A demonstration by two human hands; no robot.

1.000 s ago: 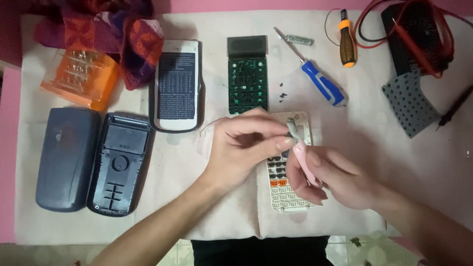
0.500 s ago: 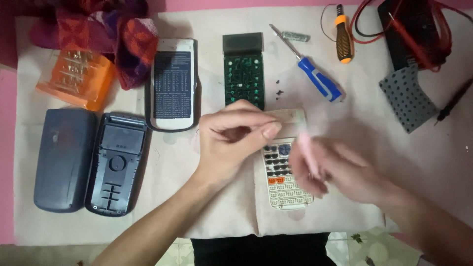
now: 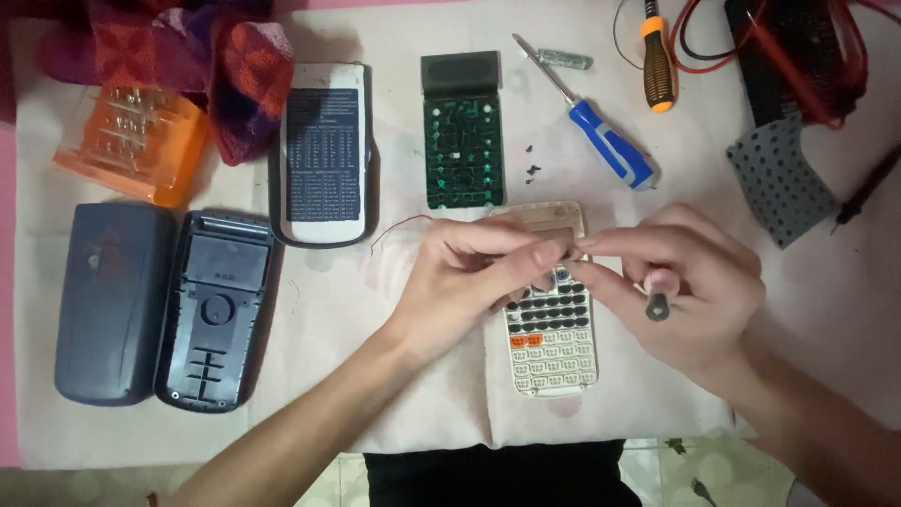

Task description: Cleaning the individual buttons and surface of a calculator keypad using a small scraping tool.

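Left hand pinches the far edge of the white calculator front, lying mid-cloth near the person; right hand closes round a pink-handled tool — steady both, lift gently.

Left hand, right hand: fingertips together

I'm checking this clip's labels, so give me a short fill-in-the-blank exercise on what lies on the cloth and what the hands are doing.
1. Both hands meet over the upper end of the white ____, the left hand pinching at its top edge.
2. The right hand holds a small tool with a ____ handle.
3. The screwdriver lying right of the green circuit board has a ____ handle.
4. The two dark shell halves lie at the ____ of the cloth.

Missing words: calculator; pink; blue; left
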